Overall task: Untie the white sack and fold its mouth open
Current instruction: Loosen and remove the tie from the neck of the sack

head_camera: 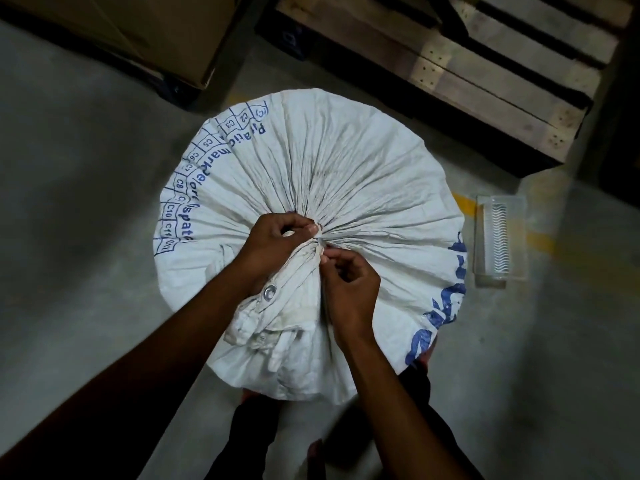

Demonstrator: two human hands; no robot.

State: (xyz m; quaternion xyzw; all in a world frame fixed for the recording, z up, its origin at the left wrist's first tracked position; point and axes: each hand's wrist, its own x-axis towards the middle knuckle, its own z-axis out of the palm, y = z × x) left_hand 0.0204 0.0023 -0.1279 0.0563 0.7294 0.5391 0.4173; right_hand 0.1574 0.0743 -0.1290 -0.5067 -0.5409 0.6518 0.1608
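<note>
Sack: the white sack (346, 174) stands full on the concrete floor (86, 202), right in front of the person's legs, its cloth drawn in tight pleats to one gathered neck (317, 242) near the middle of the top.
Loose mouth: the bunched cloth above the tie flops toward the person, with a metal eyelet (269, 291) showing on it.
Left hand: the left hand (273, 242) is closed around the neck from the left side, thumb and fingers pinched together on the gathers.
Right hand: the right hand (349, 282) sits just beside it on the right, fingertips drawn together at the knot; whether they already hold the tie's end I cannot tell, it is too small to make out.
Step in hand: by my reading, the untying itself, with the knot not yet loose and the mouth shut.
Next move: it looks to need a firm hold on the neck by the left while the right picks a strand free and draws it out; only then can the pleats be spread and the rim turned down outward.
Nearby: a clear plastic tray (500, 237) lies on the floor well to the right, a wooden pallet (485, 74) behind the sack, a cardboard box (145, 32) at the far left.
</note>
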